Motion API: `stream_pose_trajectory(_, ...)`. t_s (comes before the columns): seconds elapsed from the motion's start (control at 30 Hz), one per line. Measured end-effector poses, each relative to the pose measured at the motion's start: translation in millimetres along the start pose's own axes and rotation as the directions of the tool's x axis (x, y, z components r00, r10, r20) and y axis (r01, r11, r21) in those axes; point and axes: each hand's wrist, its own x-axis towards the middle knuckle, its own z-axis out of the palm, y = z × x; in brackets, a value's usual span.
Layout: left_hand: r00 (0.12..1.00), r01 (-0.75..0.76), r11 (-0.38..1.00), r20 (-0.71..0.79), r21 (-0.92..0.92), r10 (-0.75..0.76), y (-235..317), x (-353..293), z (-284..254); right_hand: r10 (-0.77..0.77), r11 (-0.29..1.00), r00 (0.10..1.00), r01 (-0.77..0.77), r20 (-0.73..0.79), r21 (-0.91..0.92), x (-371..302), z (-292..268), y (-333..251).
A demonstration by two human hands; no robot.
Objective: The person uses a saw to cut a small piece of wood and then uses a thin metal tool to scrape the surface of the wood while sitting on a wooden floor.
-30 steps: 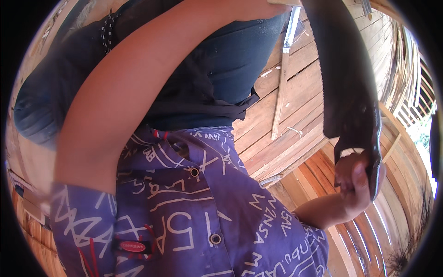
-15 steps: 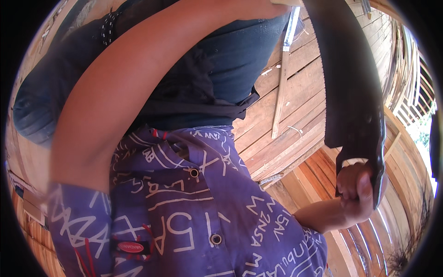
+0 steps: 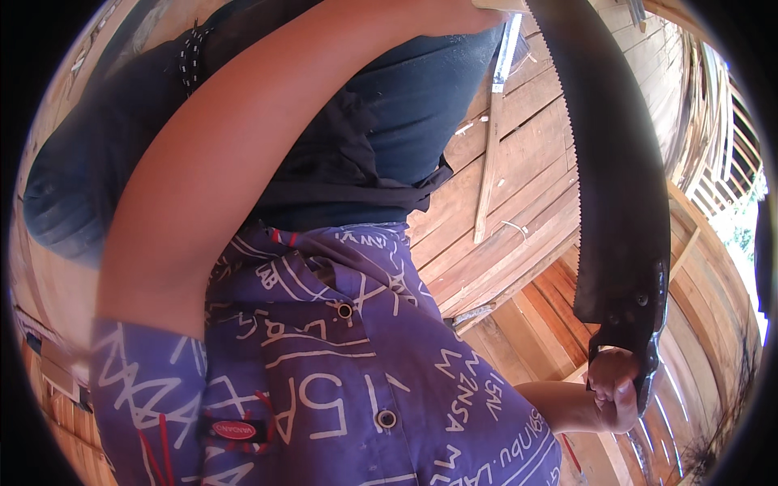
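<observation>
My right hand [image 3: 613, 390] is closed around the handle of a handsaw [image 3: 620, 170] at the right. The saw's long dark blade stands nearly upright in the view, its toothed edge facing left and its tip running out past the top edge. At the top, my left hand [image 3: 466, 18] lies against a pale piece of wood [image 3: 500, 5], close to the blade. Most of its fingers are cut off by the upper edge, and so is the spot where blade and wood would meet.
Below lies a plank floor [image 3: 535, 162] with small wood scraps. A thin wooden strip [image 3: 489, 170] rests on it, beside a pale metallic-looking bar [image 3: 508, 53]. Farther right are curved-looking wooden slats [image 3: 729, 146]. My dark-trousered leg [image 3: 405, 121] is bent beneath my left arm.
My right hand has drawn the saw down toward me, and more of the blade now shows. The left arm has shifted only slightly, with its hand still at the wood.
</observation>
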Motion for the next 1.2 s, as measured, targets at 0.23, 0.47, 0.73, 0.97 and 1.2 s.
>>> stream_pose_trajectory(0.23,0.998,-0.054,0.998,-0.044,-0.025,0.052,-1.3,-0.8,-0.2,0.012,0.992,0.996,-0.023,-0.087,-0.126,39.7,30.9,2.8)
stream_pose_trajectory(0.47,0.992,-0.107,0.994,-0.071,-0.020,0.105,-5.9,-2.7,2.7,-0.011,0.997,0.989,-0.001,-0.150,-0.074,102.4,48.8,23.1)
stream_pose_trajectory(0.73,0.997,-0.035,0.999,-0.065,-0.001,0.034,-1.2,-9.6,-0.7,-0.009,0.999,1.000,0.008,-0.014,-0.044,101.4,32.3,20.6)
stream_pose_trajectory(0.97,0.999,0.001,1.000,-0.035,0.007,-0.001,-2.6,0.8,11.4,-0.008,1.000,0.998,0.006,0.058,0.027,45.8,22.7,20.4)
stream_pose_trajectory(1.2,0.999,0.011,1.000,-0.039,0.022,-0.010,-4.4,3.0,7.5,0.002,1.000,0.992,0.001,-0.128,0.023,0.9,12.8,5.4)
